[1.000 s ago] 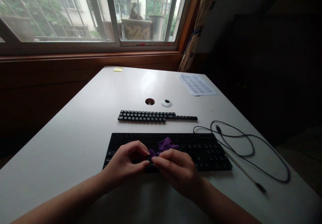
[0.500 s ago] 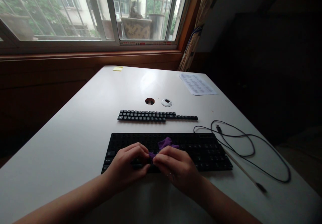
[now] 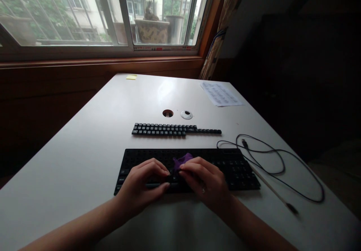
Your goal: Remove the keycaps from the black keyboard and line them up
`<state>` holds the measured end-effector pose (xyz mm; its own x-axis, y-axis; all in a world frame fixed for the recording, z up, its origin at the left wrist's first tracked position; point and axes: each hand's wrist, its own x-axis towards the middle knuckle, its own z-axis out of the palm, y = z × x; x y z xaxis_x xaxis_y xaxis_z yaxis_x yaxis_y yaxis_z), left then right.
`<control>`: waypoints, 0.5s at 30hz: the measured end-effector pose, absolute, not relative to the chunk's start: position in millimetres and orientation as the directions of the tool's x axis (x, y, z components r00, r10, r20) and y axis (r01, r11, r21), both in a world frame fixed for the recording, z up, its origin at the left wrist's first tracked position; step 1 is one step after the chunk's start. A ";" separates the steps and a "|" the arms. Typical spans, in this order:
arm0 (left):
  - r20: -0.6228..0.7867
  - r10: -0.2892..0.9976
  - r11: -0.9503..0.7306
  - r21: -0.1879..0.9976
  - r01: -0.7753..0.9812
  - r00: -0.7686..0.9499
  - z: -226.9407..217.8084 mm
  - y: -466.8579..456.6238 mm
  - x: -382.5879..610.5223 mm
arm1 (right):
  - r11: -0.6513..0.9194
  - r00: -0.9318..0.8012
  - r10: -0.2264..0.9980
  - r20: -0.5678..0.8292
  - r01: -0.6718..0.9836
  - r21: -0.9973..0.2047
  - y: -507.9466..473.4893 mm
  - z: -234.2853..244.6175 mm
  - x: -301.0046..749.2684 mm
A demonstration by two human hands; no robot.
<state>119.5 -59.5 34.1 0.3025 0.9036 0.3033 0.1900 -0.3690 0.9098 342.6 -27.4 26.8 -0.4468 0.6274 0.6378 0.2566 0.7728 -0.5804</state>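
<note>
My left hand is over the left-middle of a black keyboard, thumb and fingers closed around what looks like a small black keycap, partly hidden by the fingertips. Just to its right, my right hand, with a ring on one finger, pinches a purple cloth. The cloth bunches up above the keyboard, beyond the fingertips. Much of the keyboard's upper left shows no keycaps, while keys remain on its right part. Behind it, loose black keycaps stand lined up in rows on the white table.
A black cable loops on the right. A thin brush-like stick with a dark tip lies beside the keyboard. Farther back are a round table hole, its white cover, printed sheets and a yellow sticky note.
My hands have drawn slightly apart. The right one moved right and the purple cloth shifted a little left, no longer between the two hands' fingertips.
</note>
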 end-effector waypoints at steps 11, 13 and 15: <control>0.265 0.921 -0.331 0.919 0.212 0.286 27.8 -56.0 120.1 | 0.791 -0.512 0.596 0.619 0.240 -0.562 -33.7 30.8 337.3; 0.274 0.917 -0.348 0.905 0.245 0.292 28.6 -56.5 121.0 | 0.783 -0.515 0.604 0.608 0.243 -0.572 -33.7 29.7 336.3; 0.300 0.903 -0.387 0.878 0.282 0.306 29.2 -57.2 121.8 | 0.763 -0.528 0.624 0.576 0.252 -0.595 -33.2 29.8 335.3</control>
<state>121.8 -57.2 29.2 0.3064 0.9033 0.3003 0.2817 -0.3874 0.8778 335.3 -33.2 29.8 -0.5281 0.6239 0.5761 0.2522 0.7630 -0.5951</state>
